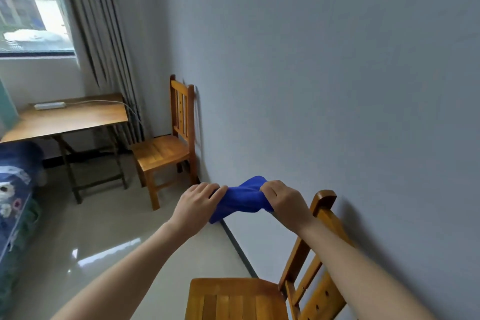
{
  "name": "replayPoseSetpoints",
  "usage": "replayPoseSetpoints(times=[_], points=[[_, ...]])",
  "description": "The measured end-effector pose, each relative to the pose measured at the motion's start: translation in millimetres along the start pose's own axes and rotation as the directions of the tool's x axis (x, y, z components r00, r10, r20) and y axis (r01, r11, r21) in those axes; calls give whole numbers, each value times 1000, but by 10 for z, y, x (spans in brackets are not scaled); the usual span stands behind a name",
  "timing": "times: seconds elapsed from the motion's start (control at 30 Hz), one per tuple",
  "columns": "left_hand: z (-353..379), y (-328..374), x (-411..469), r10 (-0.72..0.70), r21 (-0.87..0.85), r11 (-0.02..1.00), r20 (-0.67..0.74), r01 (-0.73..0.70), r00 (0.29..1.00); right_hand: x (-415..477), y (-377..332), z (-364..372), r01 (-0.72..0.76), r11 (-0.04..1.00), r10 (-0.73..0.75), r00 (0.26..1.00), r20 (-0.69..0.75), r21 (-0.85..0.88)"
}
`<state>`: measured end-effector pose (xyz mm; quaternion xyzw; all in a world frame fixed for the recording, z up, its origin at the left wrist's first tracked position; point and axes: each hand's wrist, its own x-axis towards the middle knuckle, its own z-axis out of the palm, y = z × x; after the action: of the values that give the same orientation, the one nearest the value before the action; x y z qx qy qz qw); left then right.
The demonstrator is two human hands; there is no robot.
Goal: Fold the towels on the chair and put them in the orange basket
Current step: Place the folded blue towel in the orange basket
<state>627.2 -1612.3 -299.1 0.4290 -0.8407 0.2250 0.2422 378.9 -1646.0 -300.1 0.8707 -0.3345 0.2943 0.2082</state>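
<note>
A blue towel (240,200) hangs bunched in the air between both hands, above the floor and in front of the wall. My left hand (198,202) grips its left end and my right hand (283,199) pinches its right end. Below my arms stands a wooden chair (233,299) with its slatted back against the wall; the part of its seat that shows is bare. No orange basket is in view.
A second wooden chair (166,148) stands farther along the wall. Left of it is a wooden folding desk (67,119) with a white power strip (49,105). A bed with a blue floral cover (13,189) lines the left edge. Glossy tiled floor lies between.
</note>
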Motion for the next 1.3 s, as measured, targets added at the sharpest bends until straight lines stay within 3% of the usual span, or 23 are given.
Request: replayPoseSetpoints(times=[0.13,0.3,0.6,0.97,1.1,1.3], points=[[-293,-167,15,-12,69,997,-98,19,995,399,-14,-109,131,991,-130,986,-103,0],[-684,-480,-331,-77,193,976,-119,99,990,957,-324,-4,337,941,-324,930,-176,46],[-1595,-927,-1623,-284,370,878,-106,303,953,1812,-1715,434,604,780,-559,790,-250,163],[-2938,-1583,-3508,-444,541,729,-94,420,891,2536,-4132,704,711,631,-618,702,-354,309],[-3168,-1674,-3903,-503,538,699,-99,472,859,2657,-4631,728,718,603,-639,695,-329,347],[-3219,-1814,-4215,-596,509,635,-156,581,788,3000,-4993,780,791,522,-706,611,-358,320]])
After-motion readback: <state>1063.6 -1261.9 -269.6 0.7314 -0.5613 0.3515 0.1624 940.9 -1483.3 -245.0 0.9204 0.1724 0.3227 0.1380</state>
